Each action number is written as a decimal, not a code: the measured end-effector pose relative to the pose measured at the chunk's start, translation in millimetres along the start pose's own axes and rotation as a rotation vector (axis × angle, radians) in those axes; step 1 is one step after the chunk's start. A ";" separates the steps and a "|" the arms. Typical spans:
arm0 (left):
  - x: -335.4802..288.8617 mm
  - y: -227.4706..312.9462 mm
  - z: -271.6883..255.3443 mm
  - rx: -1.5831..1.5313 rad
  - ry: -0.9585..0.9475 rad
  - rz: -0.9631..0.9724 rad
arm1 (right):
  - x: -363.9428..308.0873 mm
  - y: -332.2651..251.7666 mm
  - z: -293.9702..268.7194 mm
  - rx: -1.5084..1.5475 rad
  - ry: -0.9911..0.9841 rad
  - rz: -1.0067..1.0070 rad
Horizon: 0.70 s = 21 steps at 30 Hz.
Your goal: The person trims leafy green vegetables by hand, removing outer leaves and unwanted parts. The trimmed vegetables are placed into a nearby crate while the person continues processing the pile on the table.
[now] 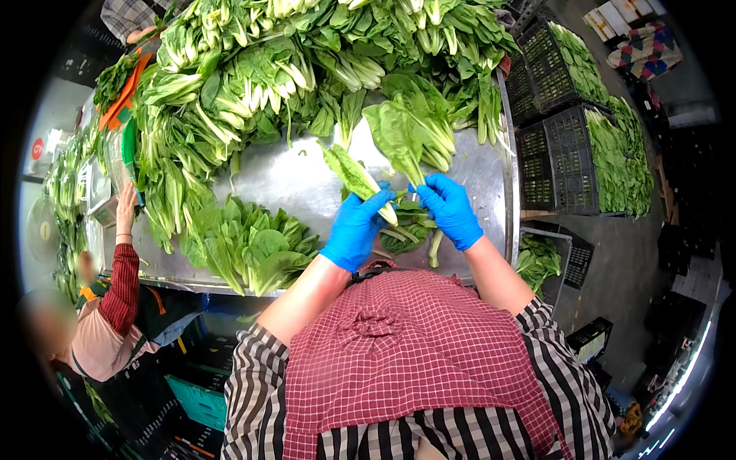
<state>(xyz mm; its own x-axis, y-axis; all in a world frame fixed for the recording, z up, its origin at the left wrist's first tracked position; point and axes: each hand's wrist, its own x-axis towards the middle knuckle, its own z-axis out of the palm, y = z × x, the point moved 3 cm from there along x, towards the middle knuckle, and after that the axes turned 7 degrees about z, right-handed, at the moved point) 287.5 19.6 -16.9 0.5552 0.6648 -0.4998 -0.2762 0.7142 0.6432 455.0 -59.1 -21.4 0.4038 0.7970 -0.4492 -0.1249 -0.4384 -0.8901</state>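
My left hand (355,228), in a blue glove, is closed around a small leafy green (351,173) with a pale stalk. Its leaves point up and to the left, away from me. Between the fingers of my right hand (451,211), also gloved in blue, is the stalk of a broad leaf (395,139). Both hands are close together above the near edge of the metal table (285,182). Loose leaves (406,232) lie beneath and between them. Just beyond the held leaf rests a bunch of greens (434,126) with pale stalks.
A large heap of greens (261,73) covers the table's far side. Another pile (249,245) sits at its near left. Black crates (571,146) filled with greens stand at the right. At left, a co-worker's hand (126,207) reaches to the table beside a teal crate (198,400).
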 end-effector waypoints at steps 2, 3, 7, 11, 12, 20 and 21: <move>-2.1 4.0 10.1 -0.023 -0.044 0.029 | -5.5 -5.2 8.4 -0.088 -0.089 -0.037; -1.7 3.7 9.0 0.007 -0.063 0.024 | -9.8 -10.9 11.2 -0.158 -0.129 -0.056; 4.8 -1.7 1.6 0.006 -0.103 0.049 | -16.2 -8.0 23.6 -0.136 -0.193 -0.070; 1.6 1.8 1.4 -0.031 -0.067 0.075 | -18.4 -7.4 33.3 0.057 -0.277 0.101; 0.7 2.9 2.0 -0.035 -0.053 0.085 | -17.3 -4.0 33.3 0.096 -0.287 0.108; 4.5 -4.3 -3.6 0.001 -0.050 0.149 | -16.1 14.0 43.1 0.505 -0.196 0.228; 3.4 -2.4 -1.6 0.020 -0.025 0.180 | -14.8 15.8 42.9 0.545 -0.181 0.295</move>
<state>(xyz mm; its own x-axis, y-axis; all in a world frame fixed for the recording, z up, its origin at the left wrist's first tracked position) 288.7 20.5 -21.1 0.5177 0.7756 -0.3612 -0.3573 0.5796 0.7324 408.1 -60.0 -32.1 0.1289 0.7537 -0.6445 -0.6690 -0.4137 -0.6175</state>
